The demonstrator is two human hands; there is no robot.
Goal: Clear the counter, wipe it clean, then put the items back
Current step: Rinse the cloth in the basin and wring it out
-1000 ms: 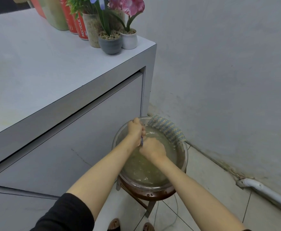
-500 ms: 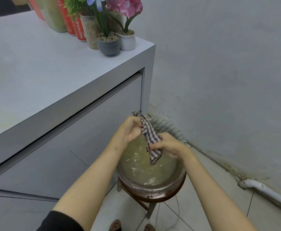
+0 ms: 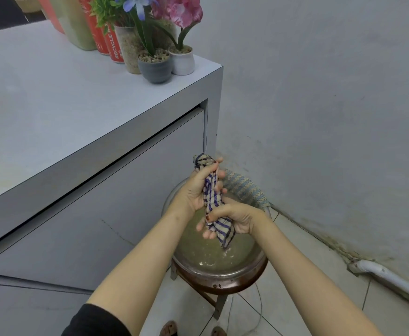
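Observation:
A wet checked cloth [image 3: 213,197], beige with blue stripes, is twisted between both hands above a basin [image 3: 222,275] of murky water. My left hand [image 3: 198,187] grips the cloth's upper part and my right hand [image 3: 230,219] grips its lower part. The cloth's tail hangs toward the water. The white counter [image 3: 65,110] stretches to the left. At its far corner stand a grey flower pot [image 3: 155,69], a white flower pot [image 3: 182,60], a glass jar of grain [image 3: 128,49], red cans [image 3: 112,43] and a green container [image 3: 77,23].
The basin rests on a low brown stool [image 3: 213,289] on the tiled floor. A second, patterned cloth [image 3: 245,189] hangs over the basin's far rim. A white pipe [image 3: 392,280] runs along the wall base at right. A grey cabinet front [image 3: 96,214] fills the left.
Both hands have lifted the checked cloth out of the water and now twist it above the basin. The view has tilted slightly.

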